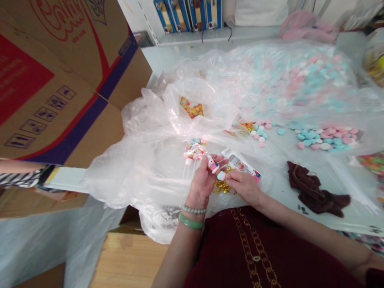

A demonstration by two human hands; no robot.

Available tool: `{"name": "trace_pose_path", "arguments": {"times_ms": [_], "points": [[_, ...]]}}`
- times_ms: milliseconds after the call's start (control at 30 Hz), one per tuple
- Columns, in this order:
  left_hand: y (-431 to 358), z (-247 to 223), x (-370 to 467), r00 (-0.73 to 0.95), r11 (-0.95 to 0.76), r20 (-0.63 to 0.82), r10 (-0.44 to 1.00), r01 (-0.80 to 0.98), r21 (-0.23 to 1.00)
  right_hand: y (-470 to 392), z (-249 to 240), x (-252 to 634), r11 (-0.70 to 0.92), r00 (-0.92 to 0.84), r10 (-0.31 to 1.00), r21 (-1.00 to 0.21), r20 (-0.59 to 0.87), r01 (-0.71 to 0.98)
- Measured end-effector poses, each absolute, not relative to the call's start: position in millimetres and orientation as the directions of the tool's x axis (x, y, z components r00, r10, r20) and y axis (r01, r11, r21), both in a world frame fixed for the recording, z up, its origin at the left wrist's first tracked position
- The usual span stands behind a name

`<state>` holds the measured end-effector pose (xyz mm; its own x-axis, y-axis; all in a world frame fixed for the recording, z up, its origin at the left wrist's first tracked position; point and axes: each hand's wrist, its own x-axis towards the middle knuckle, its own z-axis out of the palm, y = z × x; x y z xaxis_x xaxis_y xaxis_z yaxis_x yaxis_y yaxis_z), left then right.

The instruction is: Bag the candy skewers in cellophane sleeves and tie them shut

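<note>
My left hand [203,176], with a beaded bracelet and a green bangle at the wrist, holds a small white, red and blue packet [213,164] between thumb and fingers. Close on its right, my right hand [244,185] pinches a small pale blue and pink piece [221,176]. Gold twist ties [222,186] lie beneath both hands. A printed clear bag [242,165] lies just beyond my right hand. Left of it, filled candy packets [195,150] with white sticks rest on the plastic.
A large cardboard box [69,80] stands at the left. Clear plastic [135,168] spreads over the table, with a big bag of pastel candies [300,80] behind. Loose candies [327,138], a dark brown cloth [316,192] and white sticks [354,184] lie at the right.
</note>
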<state>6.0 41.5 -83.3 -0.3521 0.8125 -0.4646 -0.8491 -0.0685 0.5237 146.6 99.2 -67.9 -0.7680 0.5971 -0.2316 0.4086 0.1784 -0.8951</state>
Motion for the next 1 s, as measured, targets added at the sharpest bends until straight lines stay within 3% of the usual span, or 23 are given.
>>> {"name": "trace_pose_path", "arguments": {"times_ms": [67,167,267,400,500,600,700,767,833,900,1000], "points": [[39,-83,3,-0.328,-0.048,-0.444,0.834,-0.844,0.534,106,-68,147,-0.226,-0.757,0.514,-0.915,-0.403,0.333],[37,-81,0,-0.302,-0.008,-0.473,0.828,-0.849,0.529,114,-73,150,-0.623,-0.764,0.341,-0.740,-0.548,0.253],[37,-80,1,-0.266,0.020,-0.522,0.810,-0.878,0.478,119,-78,153,-0.779,-0.808,0.224,-0.599,-0.545,0.188],[39,-81,5,-0.266,-0.005,-0.527,0.807,-0.896,0.445,124,-82,155,-0.843,-0.852,0.119,-0.506,-0.509,0.185],[39,-81,3,-0.277,0.004,-0.535,0.798,-0.886,0.464,127,-80,156,-0.791,-0.827,0.148,-0.566,-0.543,0.230],[38,-77,1,-0.290,0.052,-0.582,0.760,-0.865,0.499,128,-78,155,-0.646,-0.762,0.292,-0.707,-0.578,0.289],[37,-75,1,-0.326,0.059,-0.608,0.724,-0.849,0.525,126,-75,155,-0.263,-0.741,0.456,-0.869,-0.494,0.418],[38,-74,4,-0.366,0.030,-0.613,0.700,-0.843,0.537,127,-72,154,0.120,-0.743,0.540,-0.837,-0.396,0.534],[40,-75,6,-0.394,-0.001,-0.630,0.670,-0.848,0.529,128,-67,154,0.358,-0.728,0.595,-0.698,-0.340,0.620],[41,-77,9,-0.389,-0.014,-0.658,0.644,-0.867,0.498,130,-60,153,0.376,-0.712,0.597,-0.654,-0.370,0.656],[45,-78,13,-0.368,-0.027,-0.687,0.626,-0.891,0.452,130,-52,149,0.352,-0.720,0.585,-0.683,-0.373,0.640]]}}
